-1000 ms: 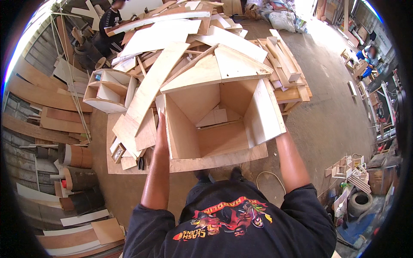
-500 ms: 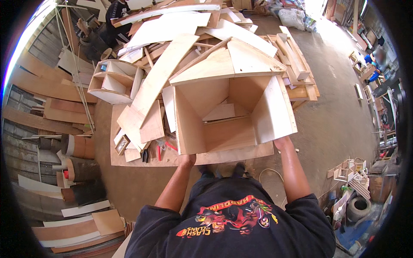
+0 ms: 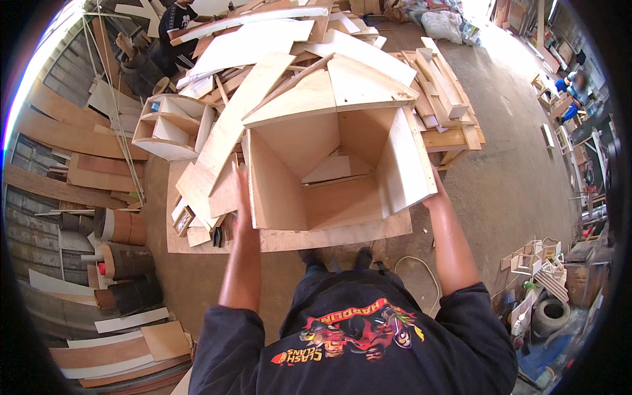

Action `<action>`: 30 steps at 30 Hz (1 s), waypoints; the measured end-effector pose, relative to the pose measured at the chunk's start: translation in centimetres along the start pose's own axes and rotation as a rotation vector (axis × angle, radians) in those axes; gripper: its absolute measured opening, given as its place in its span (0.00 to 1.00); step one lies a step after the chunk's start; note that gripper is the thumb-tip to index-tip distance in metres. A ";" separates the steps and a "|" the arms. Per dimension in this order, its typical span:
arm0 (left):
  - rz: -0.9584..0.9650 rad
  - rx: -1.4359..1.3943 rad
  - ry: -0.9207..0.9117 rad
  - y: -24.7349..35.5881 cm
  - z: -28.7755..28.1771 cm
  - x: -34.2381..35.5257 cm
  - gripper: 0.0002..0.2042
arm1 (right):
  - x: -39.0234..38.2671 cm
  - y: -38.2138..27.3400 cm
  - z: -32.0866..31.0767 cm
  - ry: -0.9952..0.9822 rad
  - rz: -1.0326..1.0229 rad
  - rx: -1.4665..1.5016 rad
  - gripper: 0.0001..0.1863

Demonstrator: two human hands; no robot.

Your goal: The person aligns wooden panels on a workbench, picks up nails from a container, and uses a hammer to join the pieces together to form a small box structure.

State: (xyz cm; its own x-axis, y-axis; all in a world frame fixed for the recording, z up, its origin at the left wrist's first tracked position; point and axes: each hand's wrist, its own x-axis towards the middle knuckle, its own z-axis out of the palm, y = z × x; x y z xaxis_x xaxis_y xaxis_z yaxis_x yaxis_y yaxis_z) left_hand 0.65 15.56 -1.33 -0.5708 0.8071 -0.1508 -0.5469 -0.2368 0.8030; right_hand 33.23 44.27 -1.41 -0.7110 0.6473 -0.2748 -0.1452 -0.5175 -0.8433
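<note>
A house-shaped wooden box with a peaked, roof-like upper edge and an open front faces me over the near part of the worktable. Its inner walls are bare wood, and the right panel is white. My left hand is beside the box's left wall, fingers stretched upward; I cannot tell whether it touches the wall. Against the outside of the right panel, my right hand grips the box near its lower front corner, its fingers partly hidden. Black-handled pliers lie on the board left of my left forearm.
Planks and white boards are heaped on the table behind the box. A small shelf unit stands at the left. Another person is at the far left, and one at the far right. A cable lies on the floor.
My left hand has moved from under the box's lower left corner up along its left side. My right hand has slid higher. The box has shifted slightly left in view.
</note>
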 end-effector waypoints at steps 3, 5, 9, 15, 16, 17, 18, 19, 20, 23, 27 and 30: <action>0.140 0.135 0.022 4.4 5.5 2.7 0.40 | 1.3 -3.1 3.2 -0.100 -0.157 -0.040 0.37; -0.017 0.222 -0.060 5.9 5.3 4.5 0.46 | 2.6 -3.8 3.0 -0.159 -0.294 -0.115 0.36; -0.157 0.257 -0.113 6.4 5.9 5.2 0.45 | 4.8 -2.7 1.7 -0.179 -0.006 -0.001 0.35; -0.183 0.241 -0.073 5.8 6.5 5.3 0.43 | 2.7 -2.8 1.5 -0.199 -0.048 0.001 0.35; -0.183 0.234 -0.056 5.6 6.5 5.1 0.43 | 2.4 -2.8 1.6 -0.208 -0.046 0.002 0.35; -0.192 0.223 -0.052 5.2 6.7 5.3 0.43 | 2.0 -2.7 1.4 -0.204 -0.045 0.005 0.35; -0.200 0.213 -0.049 4.8 6.9 5.4 0.43 | 1.8 -2.7 1.1 -0.198 -0.046 0.007 0.35; -0.208 0.203 -0.045 4.4 7.0 5.7 0.43 | 1.6 -2.7 1.0 -0.196 -0.048 0.010 0.35; -0.218 0.192 -0.041 4.0 7.1 5.9 0.42 | 1.5 -2.6 0.8 -0.194 -0.050 0.010 0.36; -0.243 0.162 -0.033 3.1 7.5 6.4 0.42 | 1.4 -2.6 0.6 -0.186 -0.049 0.012 0.36; -0.263 0.144 -0.026 2.8 7.7 7.0 0.41 | 1.6 -2.5 0.9 -0.181 -0.049 0.004 0.36; -0.277 0.128 -0.028 2.6 7.9 7.4 0.40 | 2.0 -2.7 1.5 -0.175 -0.046 -0.002 0.36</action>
State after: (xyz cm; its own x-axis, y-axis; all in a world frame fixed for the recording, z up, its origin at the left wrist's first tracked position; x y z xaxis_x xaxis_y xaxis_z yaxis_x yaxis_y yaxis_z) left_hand -0.14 25.18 4.20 -0.3924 0.8464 -0.3600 -0.5972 0.0632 0.7996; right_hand 31.16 46.14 0.95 -0.8124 0.5630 -0.1516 -0.1791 -0.4884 -0.8540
